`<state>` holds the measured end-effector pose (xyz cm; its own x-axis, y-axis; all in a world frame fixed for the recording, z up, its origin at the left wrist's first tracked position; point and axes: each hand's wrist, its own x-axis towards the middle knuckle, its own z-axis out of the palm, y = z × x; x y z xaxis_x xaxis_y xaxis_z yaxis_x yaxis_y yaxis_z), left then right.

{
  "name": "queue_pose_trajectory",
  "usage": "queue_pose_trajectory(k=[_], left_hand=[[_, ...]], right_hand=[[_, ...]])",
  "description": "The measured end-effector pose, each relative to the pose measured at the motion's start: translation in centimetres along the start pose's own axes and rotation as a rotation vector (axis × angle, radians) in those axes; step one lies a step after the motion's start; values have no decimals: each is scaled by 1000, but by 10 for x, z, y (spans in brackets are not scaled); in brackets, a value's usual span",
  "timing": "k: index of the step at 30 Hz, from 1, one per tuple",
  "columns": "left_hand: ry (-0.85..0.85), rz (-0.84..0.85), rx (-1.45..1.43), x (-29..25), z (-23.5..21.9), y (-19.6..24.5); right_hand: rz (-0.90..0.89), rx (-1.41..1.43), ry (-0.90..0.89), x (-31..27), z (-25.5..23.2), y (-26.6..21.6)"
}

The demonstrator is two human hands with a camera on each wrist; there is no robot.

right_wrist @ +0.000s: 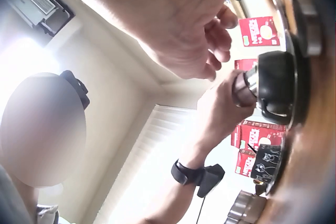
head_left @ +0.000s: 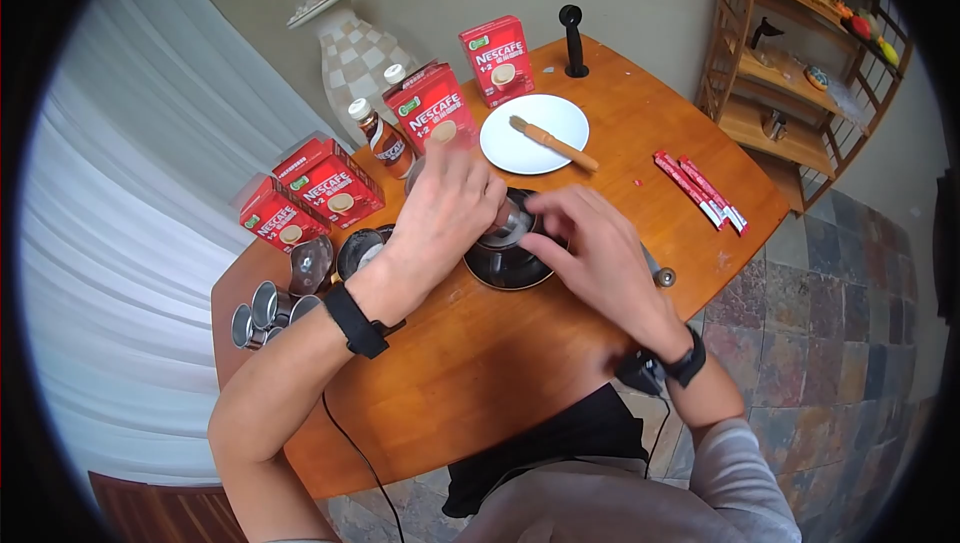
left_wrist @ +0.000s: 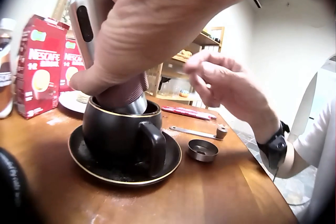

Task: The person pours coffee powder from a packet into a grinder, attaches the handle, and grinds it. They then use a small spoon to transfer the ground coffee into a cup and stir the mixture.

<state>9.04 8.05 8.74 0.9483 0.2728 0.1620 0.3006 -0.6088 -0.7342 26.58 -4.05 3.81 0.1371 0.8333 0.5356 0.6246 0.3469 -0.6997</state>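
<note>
Left side: metal cups point(head_left: 268, 303) and NESCAFE boxes point(head_left: 332, 185), with a coffee bottle point(head_left: 387, 143) beside the boxes; none in use. Left hand point(head_left: 445, 203) wraps a silver-and-maroon cylinder point(left_wrist: 123, 95), likely a portable coffee maker; grip firm, fingers closed round it. Its lower end is tilted into the mouth of a black cup point(left_wrist: 113, 134), which sits on its black saucer point(left_wrist: 86, 161). White plate point(head_left: 505, 155) behind, brush point(head_left: 550, 141) across its rim. Right hand point(left_wrist: 236, 90) is just right of the cup, fingers loosely bent, thumb apart, no object seen in it.

Progress, my read: partway. Cup and saucer are placed and the cylinder is in position; setting it down is left. Can't see the cup's contents, so can't tell if anything has gone in. Small metal dish point(left_wrist: 202, 150) and scoop point(left_wrist: 194, 132) lie unheld near the saucer; red stick packets point(head_left: 690, 188) far right, untouched by either hand.
</note>
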Motion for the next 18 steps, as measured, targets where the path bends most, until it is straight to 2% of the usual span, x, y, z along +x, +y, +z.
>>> queue_pose_trajectory(k=[3, 6, 9, 13, 16, 18], left_hand=[[-32, 24, 23, 1, -2, -3], [-41, 43, 75, 5, -5, -7], [-67, 74, 157, 7, -12, -8], [-92, 98, 172, 5, -9, -7], [87, 26, 52, 0, -7, -14], [213, -188, -92, -8, -7, -16]], right_hand=[[-210, -80, 19, 32, 17, 15], [-100, 41, -293, 56, 24, 20], [-33, 93, -326, 68, 36, 25], [-21, 99, -248, 61, 47, 30], [-12, 82, -207, 59, 44, 29], [26, 140, -199, 61, 38, 27]])
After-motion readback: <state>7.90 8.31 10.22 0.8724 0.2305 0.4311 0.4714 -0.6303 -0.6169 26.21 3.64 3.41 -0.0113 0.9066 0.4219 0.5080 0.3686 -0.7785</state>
